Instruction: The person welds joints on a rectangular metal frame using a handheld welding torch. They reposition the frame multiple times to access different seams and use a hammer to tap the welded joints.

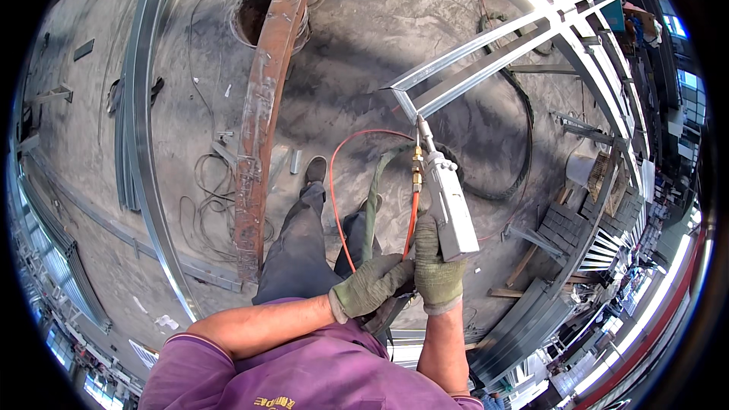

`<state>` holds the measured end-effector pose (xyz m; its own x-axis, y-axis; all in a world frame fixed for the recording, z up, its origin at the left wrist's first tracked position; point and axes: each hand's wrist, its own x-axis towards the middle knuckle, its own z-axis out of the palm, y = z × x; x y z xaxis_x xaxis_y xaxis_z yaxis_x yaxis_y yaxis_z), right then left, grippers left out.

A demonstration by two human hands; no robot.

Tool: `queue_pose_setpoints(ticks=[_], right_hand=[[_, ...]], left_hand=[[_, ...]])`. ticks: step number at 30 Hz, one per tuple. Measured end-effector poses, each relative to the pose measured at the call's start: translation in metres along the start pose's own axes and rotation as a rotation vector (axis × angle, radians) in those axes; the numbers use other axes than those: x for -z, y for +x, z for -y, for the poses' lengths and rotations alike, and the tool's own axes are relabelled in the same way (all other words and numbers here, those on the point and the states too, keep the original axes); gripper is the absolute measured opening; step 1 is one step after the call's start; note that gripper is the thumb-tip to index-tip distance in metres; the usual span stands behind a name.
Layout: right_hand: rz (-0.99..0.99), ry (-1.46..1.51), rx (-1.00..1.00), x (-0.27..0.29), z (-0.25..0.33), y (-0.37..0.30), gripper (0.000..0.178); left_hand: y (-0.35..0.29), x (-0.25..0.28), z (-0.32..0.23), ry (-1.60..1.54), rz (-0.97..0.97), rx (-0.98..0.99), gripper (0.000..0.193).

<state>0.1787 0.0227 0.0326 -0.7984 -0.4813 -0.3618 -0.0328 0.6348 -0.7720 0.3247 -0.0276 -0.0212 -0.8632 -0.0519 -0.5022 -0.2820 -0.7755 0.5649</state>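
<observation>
My right hand [439, 269], in a grey-green work glove, is closed around the rear of a white handheld welding gun [452, 209]. The gun's narrow metal nozzle points away from me and meets the near corner of an angled metal frame [416, 110]. Brass fittings [417, 167] and an orange hose [412, 220] run along the gun's left side. My left hand [372, 286], gloved alike, is curled beside the right one, where the orange hose comes down. Whatever lies under its fingers is hidden.
A long rusty beam [262, 106] stretches away left of my legs, with buckets [250, 19] beside it. Farther left stands a long silver rail [140, 106]. A thin red hose [334, 197] and a green sleeved cable [373, 197] loop near my legs. Metal stacks [524, 326] lie right.
</observation>
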Motion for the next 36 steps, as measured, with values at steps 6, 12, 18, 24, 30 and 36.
queue_pose_setpoints(ticks=[6,12,18,24,30,36], right_hand=[[0.008,0.009,-0.027,0.0,0.005,-0.001,0.028],[0.009,-0.037,0.001,0.002,0.005,0.001,0.029],[0.007,-0.058,0.005,0.002,0.01,0.003,0.028],[-0.022,-0.072,0.077,-0.001,0.011,0.003,0.027],[-0.028,-0.074,0.072,-0.001,0.013,0.003,0.027],[-0.027,-0.104,0.11,0.001,0.012,0.002,0.027]], left_hand=[[-0.001,-0.002,-0.006,-0.048,-0.007,0.049,0.048],[-0.001,-0.001,-0.011,-0.026,0.024,0.032,0.048],[-0.001,-0.001,-0.006,-0.044,0.03,0.028,0.049],[-0.002,0.0,-0.009,-0.053,0.047,0.045,0.051],[-0.001,0.0,-0.002,-0.049,0.039,0.045,0.052],[-0.002,0.0,0.0,-0.031,0.042,0.05,0.053]])
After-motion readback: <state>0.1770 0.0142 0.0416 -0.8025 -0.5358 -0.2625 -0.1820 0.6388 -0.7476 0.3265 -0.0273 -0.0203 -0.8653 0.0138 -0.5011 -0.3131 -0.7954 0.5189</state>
